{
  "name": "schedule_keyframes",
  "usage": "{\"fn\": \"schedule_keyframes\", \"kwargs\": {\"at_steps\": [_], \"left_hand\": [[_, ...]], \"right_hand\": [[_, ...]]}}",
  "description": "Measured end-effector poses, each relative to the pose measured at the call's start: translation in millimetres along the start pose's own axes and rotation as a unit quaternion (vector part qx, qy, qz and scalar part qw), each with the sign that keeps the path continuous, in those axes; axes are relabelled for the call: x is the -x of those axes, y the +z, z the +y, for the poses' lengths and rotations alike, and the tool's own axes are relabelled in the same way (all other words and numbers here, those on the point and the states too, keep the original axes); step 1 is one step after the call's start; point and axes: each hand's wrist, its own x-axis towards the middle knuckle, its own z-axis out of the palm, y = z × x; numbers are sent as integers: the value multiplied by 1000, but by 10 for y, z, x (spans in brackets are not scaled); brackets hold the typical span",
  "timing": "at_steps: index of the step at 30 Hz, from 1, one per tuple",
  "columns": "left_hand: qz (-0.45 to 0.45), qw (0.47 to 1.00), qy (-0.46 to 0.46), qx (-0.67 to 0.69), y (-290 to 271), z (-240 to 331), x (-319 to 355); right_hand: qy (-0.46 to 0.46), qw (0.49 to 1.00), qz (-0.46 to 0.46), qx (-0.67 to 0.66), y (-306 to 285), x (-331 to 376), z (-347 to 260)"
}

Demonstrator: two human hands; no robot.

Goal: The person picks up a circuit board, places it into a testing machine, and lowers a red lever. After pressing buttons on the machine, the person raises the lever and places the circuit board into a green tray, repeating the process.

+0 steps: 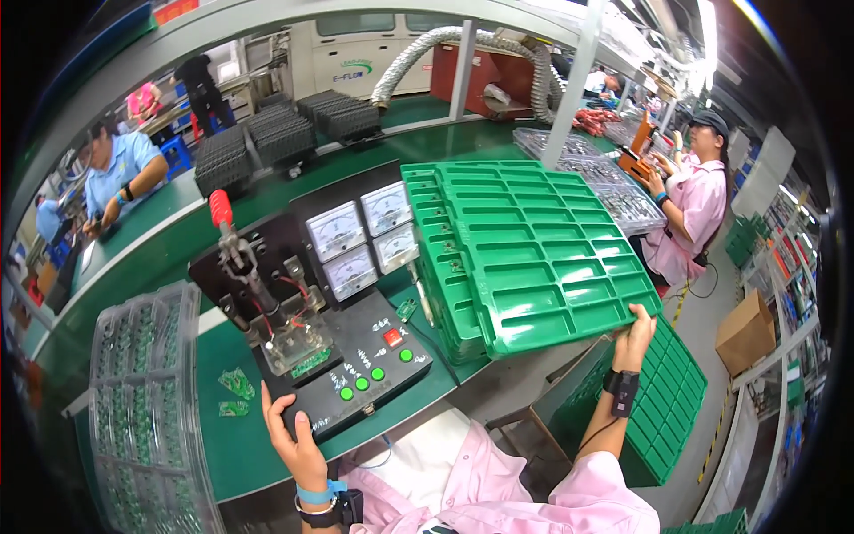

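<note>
My right hand [637, 335] grips the near right corner of an empty green compartment tray [525, 258], which lies tilted and offset over a stack of similar trays [436, 236]. Small circuit boards show in the uncovered compartments along the stack's left side. My left hand [295, 441] rests with fingers apart at the near left corner of a black test box [356, 392] with green buttons and a red switch. On that box stands a toggle clamp [240, 249] with a red handle, over a clear fixture [298, 343] holding a green circuit board [311, 362].
Loose circuit boards [236, 383] lie left of the box, beside clear trays [147, 383] filled with boards. Analog meters [338, 240] stand behind the box. More green trays [672, 400] are stacked low at my right. A co-worker in pink [698, 187] works at the far right.
</note>
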Motion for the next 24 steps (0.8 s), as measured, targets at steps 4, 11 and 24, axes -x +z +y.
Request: {"fn": "schedule_keyframes", "kwargs": {"at_steps": [4, 11, 24], "left_hand": [[4, 1000, 8, -5, -15, -10, 47], [0, 999, 36, -24, -42, 26, 55], [-7, 999, 34, -22, 9, -7, 45]], "right_hand": [[-75, 993, -51, 76, 410, 10, 245], [-153, 978, 59, 126, 727, 209, 127], [-299, 862, -36, 407, 465, 89, 220]]}}
